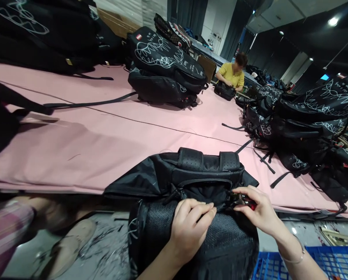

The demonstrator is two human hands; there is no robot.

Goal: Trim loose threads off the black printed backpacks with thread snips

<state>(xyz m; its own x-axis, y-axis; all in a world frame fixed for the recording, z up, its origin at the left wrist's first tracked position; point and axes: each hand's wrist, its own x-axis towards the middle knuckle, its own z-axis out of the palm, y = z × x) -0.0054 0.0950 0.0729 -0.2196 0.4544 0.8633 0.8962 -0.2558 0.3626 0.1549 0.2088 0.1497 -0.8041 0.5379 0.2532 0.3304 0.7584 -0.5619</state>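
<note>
A black backpack (209,233) lies over the table's front edge, its padded straps on the tabletop and its mesh panel hanging toward me. An opening with a dark zipper runs along its upper part. My left hand (191,227) is closed on the fabric just below this opening, fingers pressed together. To its right, my right hand (257,206) pinches a small dark tool with a bit of red, apparently thread snips (241,200), between thumb and fingers. The tip of the snips is at the right end of the opening, where the fine detail is too dark to make out.
A pink-covered table (118,144) stretches away. Stacked black backpacks (165,70) with white scribbles stand on it, with another pile (296,116) at right. A co-worker in yellow (234,76) handles a bag farther off. A blue crate (334,260) sits low right; someone's leg (7,233) is at left.
</note>
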